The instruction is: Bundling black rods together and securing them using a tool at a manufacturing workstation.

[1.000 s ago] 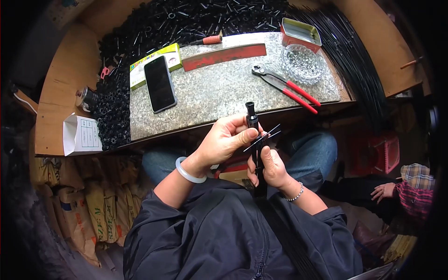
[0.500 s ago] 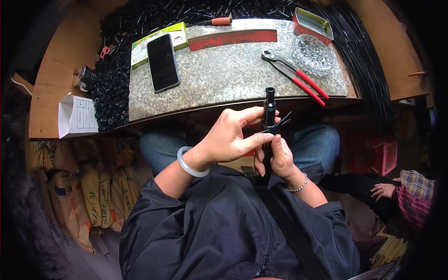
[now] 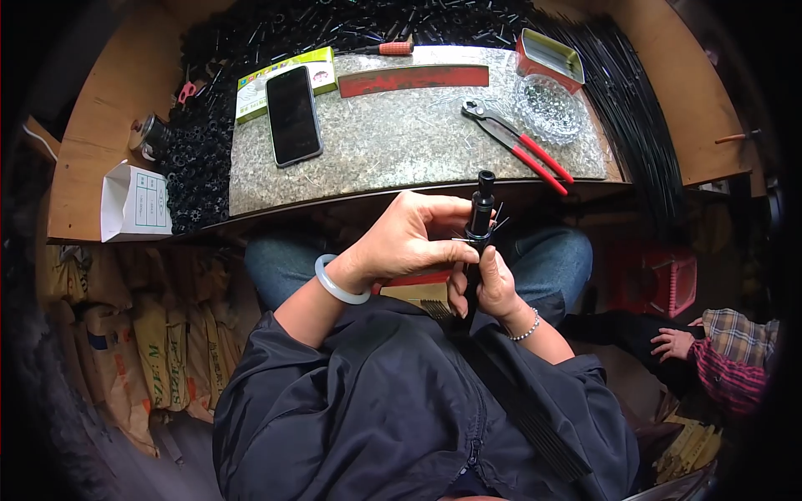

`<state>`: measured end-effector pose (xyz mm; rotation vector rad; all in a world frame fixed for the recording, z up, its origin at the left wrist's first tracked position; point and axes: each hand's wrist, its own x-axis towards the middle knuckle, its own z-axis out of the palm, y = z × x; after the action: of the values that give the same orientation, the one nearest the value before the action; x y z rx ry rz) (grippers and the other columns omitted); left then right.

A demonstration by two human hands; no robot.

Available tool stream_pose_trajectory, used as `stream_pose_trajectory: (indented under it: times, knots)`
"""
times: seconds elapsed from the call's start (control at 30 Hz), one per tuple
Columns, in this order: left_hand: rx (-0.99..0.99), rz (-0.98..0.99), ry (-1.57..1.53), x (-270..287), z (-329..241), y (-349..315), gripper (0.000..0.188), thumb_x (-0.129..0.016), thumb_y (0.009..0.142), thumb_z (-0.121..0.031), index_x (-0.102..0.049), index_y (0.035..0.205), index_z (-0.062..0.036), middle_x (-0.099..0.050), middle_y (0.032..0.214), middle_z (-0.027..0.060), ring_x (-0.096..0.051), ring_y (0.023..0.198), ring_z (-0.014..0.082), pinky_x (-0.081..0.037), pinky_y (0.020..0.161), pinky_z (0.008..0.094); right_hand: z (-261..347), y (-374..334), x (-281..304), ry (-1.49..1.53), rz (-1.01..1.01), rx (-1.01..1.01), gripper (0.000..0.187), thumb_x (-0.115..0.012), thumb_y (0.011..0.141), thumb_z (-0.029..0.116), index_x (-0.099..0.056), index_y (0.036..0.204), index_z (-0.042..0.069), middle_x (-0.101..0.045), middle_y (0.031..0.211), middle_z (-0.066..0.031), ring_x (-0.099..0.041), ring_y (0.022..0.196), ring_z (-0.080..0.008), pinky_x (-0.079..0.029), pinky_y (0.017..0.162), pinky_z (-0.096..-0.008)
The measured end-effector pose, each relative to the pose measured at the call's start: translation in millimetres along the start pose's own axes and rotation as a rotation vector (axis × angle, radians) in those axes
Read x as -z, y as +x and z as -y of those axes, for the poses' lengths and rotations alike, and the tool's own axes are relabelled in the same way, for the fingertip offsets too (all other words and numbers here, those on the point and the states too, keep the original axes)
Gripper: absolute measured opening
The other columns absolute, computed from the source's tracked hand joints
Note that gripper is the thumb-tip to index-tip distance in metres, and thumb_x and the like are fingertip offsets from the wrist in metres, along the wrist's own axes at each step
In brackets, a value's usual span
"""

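Note:
Over my lap I hold a black umbrella frame (image 3: 482, 209), its dark stepped tube end pointing up and away from me. Below it a bundle of thin black ribs (image 3: 535, 417) runs down across my jacket to the right. My left hand (image 3: 405, 238) is closed round the tube just under its tip, thumb against the near side. Lower down, my right hand (image 3: 499, 288) grips the shaft with its thumb pointing up. Short thin wire ends (image 3: 500, 222) stick out beside my fingers. The fingertips behind the tube are partly hidden.
On the speckled bench board (image 3: 368, 134) lie a phone (image 3: 292, 115), red-handled pliers (image 3: 520, 149), a red strip (image 3: 413, 81) and a glass dish (image 3: 550, 108) of small pins. Black parts (image 3: 196, 171) heap at left; black rods (image 3: 631, 108) lie right. A co-worker's hand (image 3: 672, 342) shows at right.
Both hands and the frame have shifted slightly left, and the frame's tip sits a little lower. The bench view has moved slightly too. My grip looks the same.

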<state>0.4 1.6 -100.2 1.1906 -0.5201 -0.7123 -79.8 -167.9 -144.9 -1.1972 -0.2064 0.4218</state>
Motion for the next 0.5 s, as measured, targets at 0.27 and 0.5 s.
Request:
stream_pose_trajectory:
  times: [0.27, 0.5]
  knots:
    - [-0.066, 0.010, 0.077, -3, -14, 8, 0.033, -0.068, 0.077, 0.005, -0.061, 0.109, 0.0064, -0.067, 0.092, 0.0087, -0.064, 0.083, 0.0133, -0.052, 0.076, 0.0271, -1, -2, 7, 0.108, 0.046, -0.024, 0.064, -0.026, 0.094, 0.059, -0.049, 0.077, 0.002, -0.051, 0.054, -0.0076, -0.051, 0.041, -0.0171, -0.042, 0.042, -0.0260]
    - [-0.391, 0.067, 0.570, -45, -14, -40, 0.032, -0.069, 0.082, -0.019, -0.065, 0.102, 0.0053, -0.070, 0.086, 0.0151, -0.065, 0.065, 0.0167, -0.051, 0.062, 0.0278, -22, -29, -1, -0.005, 0.139, 0.314, 0.058, -0.040, 0.095, 0.048, -0.043, 0.130, 0.002, -0.057, 0.104, -0.0099, -0.059, 0.073, -0.0124, -0.046, 0.060, -0.0243]
